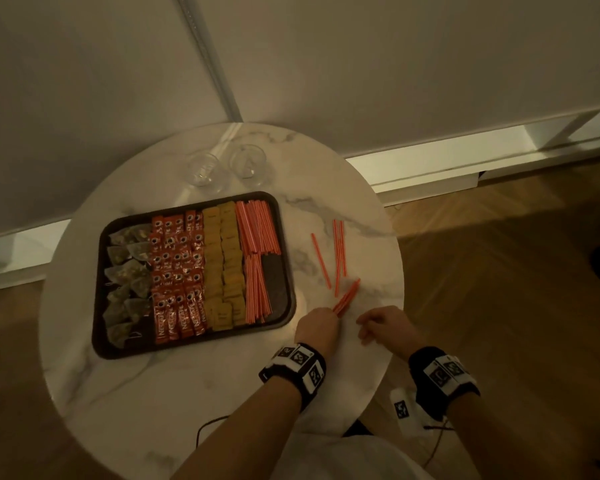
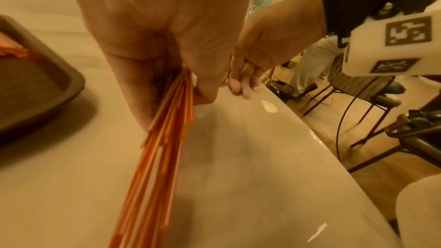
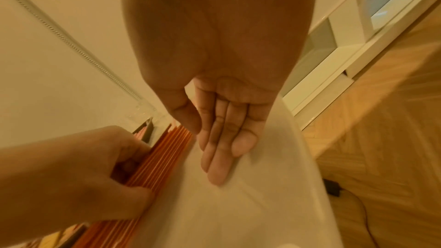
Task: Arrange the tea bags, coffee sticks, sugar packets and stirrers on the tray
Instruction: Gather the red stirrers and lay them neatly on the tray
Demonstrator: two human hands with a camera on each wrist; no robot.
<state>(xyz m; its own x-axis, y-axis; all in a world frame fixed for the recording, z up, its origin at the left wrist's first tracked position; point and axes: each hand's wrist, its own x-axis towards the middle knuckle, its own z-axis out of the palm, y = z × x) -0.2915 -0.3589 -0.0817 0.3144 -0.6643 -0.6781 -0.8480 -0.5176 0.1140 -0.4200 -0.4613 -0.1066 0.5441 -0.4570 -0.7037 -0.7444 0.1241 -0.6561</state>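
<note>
The left hand [image 1: 317,327] has its grip closed round a small bundle of orange stirrers [image 2: 164,129], just right of the dark tray [image 1: 99,271] near the lower centre of the head view. In the left wrist view the thumb and curled fingers pinch the bundle close to one end, and the rest fans out loosely towards the bottom of the frame. The right hand [image 1: 383,323] sits just beside it with fingers nearly straight, their tips low over the marble table [image 1: 174,393] and holding nothing.

The tray already carries tea bags [image 1: 127,278] at its left, red coffee sticks [image 1: 179,271], yellow sugar packets [image 1: 224,265] and two batches of stirrers at its right. A few loose stirrers [image 1: 338,254] lie scattered on the table, right of the tray, in the middle right of the frame.

These stirrers look thin, light and smooth — likely to slide against one another and splay when gripped at one end, as this bundle does. A hold nearer the middle, with the free hand squaring the ends, should keep them together. The singles lying flat on glossy marble will probably be awkward to pinch — sliding them together first may be easier.

Two clear glasses [image 1: 205,169] stand beyond the tray's far edge.
</note>
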